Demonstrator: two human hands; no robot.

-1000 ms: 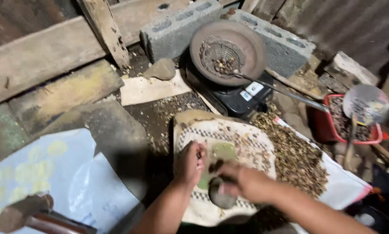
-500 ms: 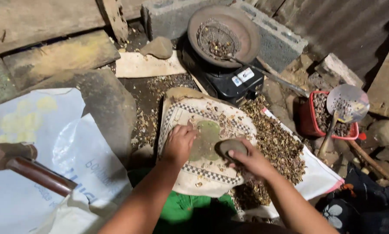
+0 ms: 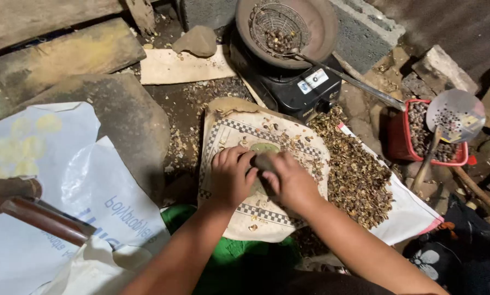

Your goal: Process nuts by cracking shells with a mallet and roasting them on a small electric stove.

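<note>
Head view shows the right hand (image 3: 293, 180) curled shut around a dark stone (image 3: 265, 162), hard, heavy, best gripped across its top, at the cloth's (image 3: 266, 216) centre, left hand (image 3: 231, 176) lying half-open at its nine o'clock.

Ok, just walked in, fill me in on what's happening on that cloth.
A person kneels over a cream cloth with a checkered border, both hands close together at its middle. The right hand grips a dark rounded stone pressed on a flat greenish stone, while the left hand rests beside it, fingers touching. Brown broken shells lie heaped to the right. Behind stands a black stove carrying a round pan with a wire strainer.
</note>
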